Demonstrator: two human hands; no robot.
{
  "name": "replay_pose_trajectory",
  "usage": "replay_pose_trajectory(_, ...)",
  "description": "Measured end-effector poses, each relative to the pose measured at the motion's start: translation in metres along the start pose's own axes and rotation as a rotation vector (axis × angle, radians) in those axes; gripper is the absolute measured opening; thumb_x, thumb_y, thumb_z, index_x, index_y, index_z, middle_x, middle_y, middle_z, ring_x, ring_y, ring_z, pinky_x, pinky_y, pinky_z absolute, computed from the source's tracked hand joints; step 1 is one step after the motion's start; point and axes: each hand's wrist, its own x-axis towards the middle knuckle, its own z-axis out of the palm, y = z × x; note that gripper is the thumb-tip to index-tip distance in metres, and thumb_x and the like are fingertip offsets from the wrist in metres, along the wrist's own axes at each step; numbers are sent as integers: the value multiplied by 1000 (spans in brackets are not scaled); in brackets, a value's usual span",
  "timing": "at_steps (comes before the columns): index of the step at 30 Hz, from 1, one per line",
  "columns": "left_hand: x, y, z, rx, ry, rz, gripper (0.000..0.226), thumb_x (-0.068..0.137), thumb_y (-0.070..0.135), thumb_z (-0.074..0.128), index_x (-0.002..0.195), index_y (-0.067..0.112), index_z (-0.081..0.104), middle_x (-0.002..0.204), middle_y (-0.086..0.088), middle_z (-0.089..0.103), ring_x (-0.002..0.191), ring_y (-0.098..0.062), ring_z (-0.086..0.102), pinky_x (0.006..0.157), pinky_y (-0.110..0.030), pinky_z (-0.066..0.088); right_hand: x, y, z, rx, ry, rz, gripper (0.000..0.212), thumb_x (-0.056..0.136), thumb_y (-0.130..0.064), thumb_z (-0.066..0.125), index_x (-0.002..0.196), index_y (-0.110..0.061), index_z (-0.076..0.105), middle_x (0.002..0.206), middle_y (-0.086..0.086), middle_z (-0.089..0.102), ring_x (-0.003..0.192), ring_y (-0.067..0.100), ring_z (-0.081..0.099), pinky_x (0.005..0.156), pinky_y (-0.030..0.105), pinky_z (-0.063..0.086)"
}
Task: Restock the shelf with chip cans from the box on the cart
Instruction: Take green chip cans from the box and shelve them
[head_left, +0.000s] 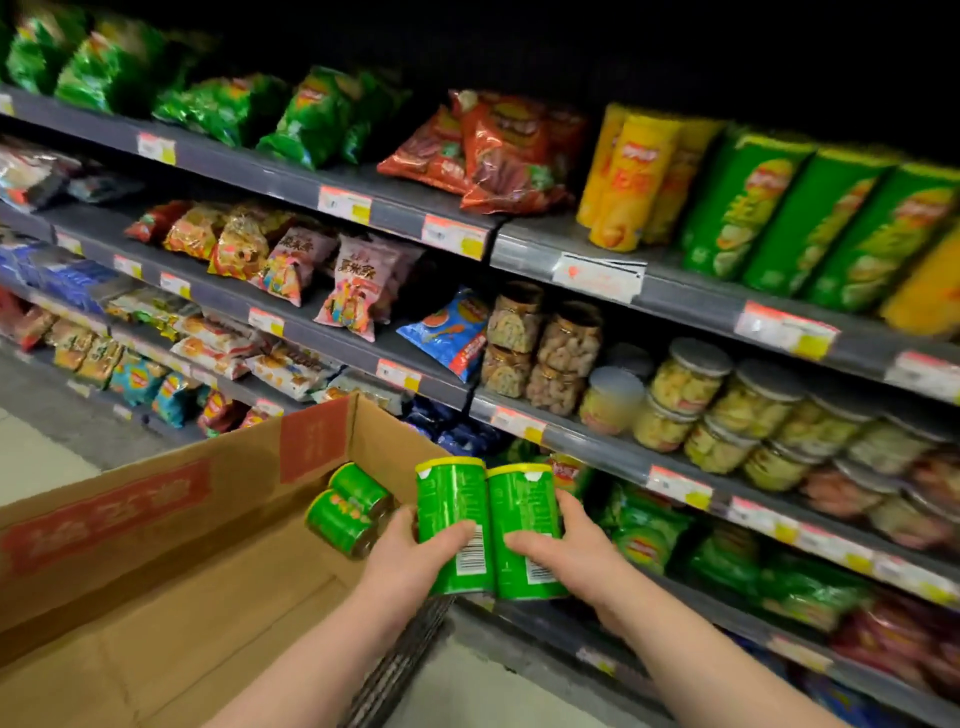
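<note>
So the left hand is wrapped round a short green cardboard chip can with a yellow lid, thumb laid across the front by the barcode and fingers curled round the far side. The right hand is doing the same to a second green yellow-lidded can, thumb on the front, fingers hooked round the right side. The two cans are upright, side by side and touching, held up in the air just past the near right corner of the box, between it and the shelving. To the left of the left hand, two more short green cans lie on their sides in the corner of the big open brown cardboard box with red printed panels; that part of the box floor is otherwise bare cardboard. Under the box's right edge you can see a bit of the dark wire-mesh cart it sits on. Further out, the grey metal shelf with price tags along its edge up on the right carries tall green chip cans in a row, with tall yellow chip cans just left of them and another yellow one at the far right edge. One shelf down there are clear plastic snack jars with grey lids, stacked two high. Green chip bags sit on the lower shelf right beside the right hand, and red chip bags and more green ones fill the top shelf to the left. It's all a bit blurry, so I can't read the labels.
</note>
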Motion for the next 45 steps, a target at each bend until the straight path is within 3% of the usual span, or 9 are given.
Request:
replay_pose_trajectory(10,-49,23,162,127,-351,71,51,59,51,77,98,27,54,101,6,68,91,-13,67,86,-35,53,-90,74,-149,127,289,78,55,82,-22,71,124,-26,37,98,-14,59,84,0,59,58,8,44)
replay_pose_trajectory(13,-79,22,224,163,-441,105,29,80,31,73,100,28,52,99,10,65,88,-6,63,71,-21,49,-132,108,-199,199,352,104,55,83,-21,70,127,-25,38,101,-12,60,86,1,61,59,11,46)
replay_pose_trajectory(18,-136,24,326,220,-560,171,41,81,35,71,112,25,47,92,19,56,83,5,54,66,-15,41,-203,161,-280,265,489,111,54,82,-20,71,127,-25,42,105,-8,63,92,6,64,66,17,49)
replay_pose_trajectory(23,-192,17,412,251,-652,215,32,83,32,70,103,28,45,89,19,57,80,5,54,62,-13,41,-266,205,-344,316,600,103,51,81,-18,72,121,-28,43,102,-8,64,88,6,65,66,18,51)
replay_pose_trajectory(28,-233,12,473,250,-739,188,39,81,32,72,113,22,51,99,10,64,89,-8,63,70,-23,46,-313,239,-388,348,686,124,72,69,-27,77,131,-24,42,111,-1,65,98,17,66,90,40,54)
replay_pose_trajectory(32,-248,12,502,264,-779,177,50,79,32,73,121,21,49,108,1,67,92,-12,65,76,-26,49,-332,259,-409,377,715,126,64,77,-22,75,130,-29,39,112,-2,63,99,17,65,90,39,54)
replay_pose_trajectory(38,-255,18,540,257,-836,164,47,76,34,78,112,22,50,100,4,68,90,-15,67,80,-30,53,-345,274,-441,397,752,99,64,78,-21,75,130,-30,39,112,-3,65,97,15,66,82,32,55)
replay_pose_trajectory(41,-258,28,568,245,-888,154,55,71,37,80,115,22,50,106,0,68,93,-17,68,84,-34,54,-352,277,-469,387,814,78,63,78,-18,75,128,-32,38,111,-4,64,98,16,66,87,37,54)
replay_pose_trajectory(45,-258,51,614,240,-944,196,72,38,58,75,100,31,53,105,5,69,94,-16,69,91,-41,53,-354,277,-516,362,870,48,63,78,-17,75,127,-32,39,108,-6,65,96,14,66,85,35,55)
